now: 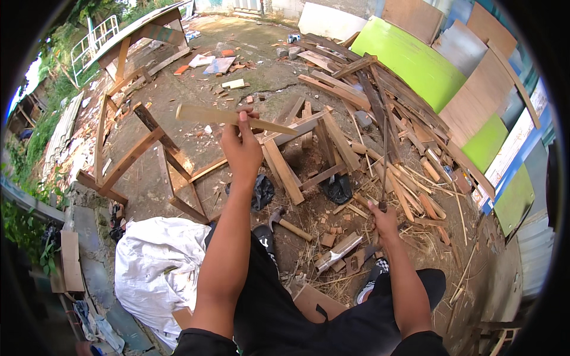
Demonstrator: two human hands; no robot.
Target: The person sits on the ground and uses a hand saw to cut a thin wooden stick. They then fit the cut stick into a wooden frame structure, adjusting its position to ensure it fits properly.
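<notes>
Pale and flat, a wooden slat [205, 114] is pinched in my raised left hand [242, 142], extending to both sides of the fingers. Its right end passes over the top of a small wooden sawhorse [341, 141]; whether they touch I cannot tell. My right hand [385, 221], lower and to the right, is closed round the grip of a long thin dark blade [385, 160] that points up and away, seen nearly edge-on. A hammer [292, 228] with a wooden handle lies on the ground between my feet and the sawhorse.
Wood scraps and shavings [332, 237] litter the ground by my shoes. Split sticks and planks [409, 190] are heaped at right, below leaning green boards [409, 62]. A wooden frame [133, 157] stands left. White cloth [157, 267] lies beside my left leg.
</notes>
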